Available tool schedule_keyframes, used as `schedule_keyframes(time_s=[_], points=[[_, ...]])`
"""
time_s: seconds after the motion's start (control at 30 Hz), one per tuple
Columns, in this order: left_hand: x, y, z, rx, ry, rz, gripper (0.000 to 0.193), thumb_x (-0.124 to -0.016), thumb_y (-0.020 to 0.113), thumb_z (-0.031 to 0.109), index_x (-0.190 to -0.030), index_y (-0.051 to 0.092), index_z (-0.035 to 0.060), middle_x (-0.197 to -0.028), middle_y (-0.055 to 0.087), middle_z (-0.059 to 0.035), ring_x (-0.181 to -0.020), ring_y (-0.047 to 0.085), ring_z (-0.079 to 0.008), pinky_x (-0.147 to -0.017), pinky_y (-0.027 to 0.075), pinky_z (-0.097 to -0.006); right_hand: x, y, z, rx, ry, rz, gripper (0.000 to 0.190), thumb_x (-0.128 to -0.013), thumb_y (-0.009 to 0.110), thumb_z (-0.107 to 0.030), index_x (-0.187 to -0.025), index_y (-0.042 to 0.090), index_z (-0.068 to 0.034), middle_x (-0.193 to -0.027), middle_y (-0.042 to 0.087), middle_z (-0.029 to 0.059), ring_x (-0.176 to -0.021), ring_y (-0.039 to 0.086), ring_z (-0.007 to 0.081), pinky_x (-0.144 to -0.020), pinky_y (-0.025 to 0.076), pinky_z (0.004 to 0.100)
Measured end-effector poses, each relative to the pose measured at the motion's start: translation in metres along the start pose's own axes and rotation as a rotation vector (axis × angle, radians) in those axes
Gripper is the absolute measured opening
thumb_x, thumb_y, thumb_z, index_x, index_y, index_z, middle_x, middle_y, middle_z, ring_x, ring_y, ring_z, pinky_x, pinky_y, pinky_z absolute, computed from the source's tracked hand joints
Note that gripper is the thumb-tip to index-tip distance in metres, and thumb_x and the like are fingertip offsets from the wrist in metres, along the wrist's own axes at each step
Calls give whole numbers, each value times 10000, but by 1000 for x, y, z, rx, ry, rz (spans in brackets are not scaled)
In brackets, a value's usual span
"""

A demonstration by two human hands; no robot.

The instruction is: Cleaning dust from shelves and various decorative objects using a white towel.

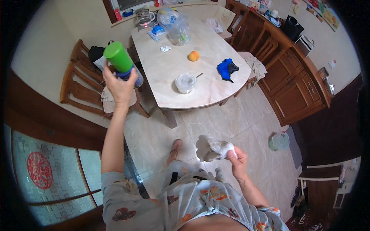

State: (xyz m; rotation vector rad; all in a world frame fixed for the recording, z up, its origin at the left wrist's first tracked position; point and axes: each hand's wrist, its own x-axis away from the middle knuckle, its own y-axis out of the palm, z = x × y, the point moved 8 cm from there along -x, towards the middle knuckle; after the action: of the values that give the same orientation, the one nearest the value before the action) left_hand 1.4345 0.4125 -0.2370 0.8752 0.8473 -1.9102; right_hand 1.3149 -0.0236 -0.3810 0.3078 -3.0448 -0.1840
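Raised at the left, my left hand (119, 88) grips a bottle (118, 57) with a bright green top, a blue band and what looks like a clear body. The bottle is tilted, and my fingers and palm hide part of it. Lower down on the right, my right hand (239, 163) pinches one end of a crumpled white and grey cloth (218, 147), which hangs over the floor. In front of me is a pale marble-look table (162, 78). On it sit a clear tub (185, 83) with a spoon handle beside its rim, and a peach (194, 55).
A blue and black cloth item (227, 69) lies at the table's right, and plastic bags (177, 27) stand farther back near a glass kettle (144, 18). Wooden chairs (83, 88) flank the table. A translucent bucket (279, 141) is on the floor by the wooden sideboard (294, 89).
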Motion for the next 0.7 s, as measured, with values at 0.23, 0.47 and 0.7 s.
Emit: schedule_keyframes(time_s=[0.23,0.47,0.7], points=[[35,129,-104,75,-86,-117,970,-647,816,153,-1429,270,-25,-1257,438,-234,-1142,506,-360,-949,474,-425,-49,-18,36,65,120,241,306,-991,535,-217,-1124,644,36,-1026,684,65,-927,624,145,-851,486,303],[77,228,-167,155,-188,-279,955,-654,799,168,-1431,276,-20,-1111,491,-194,-1060,525,-351,-907,457,-424,-69,-14,60,124,240,443,324,-992,527,-238,-1126,647,32,-1030,690,65,-935,626,143,-877,468,301],[108,279,-192,127,-214,-404,938,-653,788,155,-1426,287,-22,-1086,495,-204,-1026,520,-356,-901,445,-445,-72,-15,57,110,315,612,292,-995,514,-216,-1107,652,16,-1021,687,46,-917,611,117,-846,449,278]])
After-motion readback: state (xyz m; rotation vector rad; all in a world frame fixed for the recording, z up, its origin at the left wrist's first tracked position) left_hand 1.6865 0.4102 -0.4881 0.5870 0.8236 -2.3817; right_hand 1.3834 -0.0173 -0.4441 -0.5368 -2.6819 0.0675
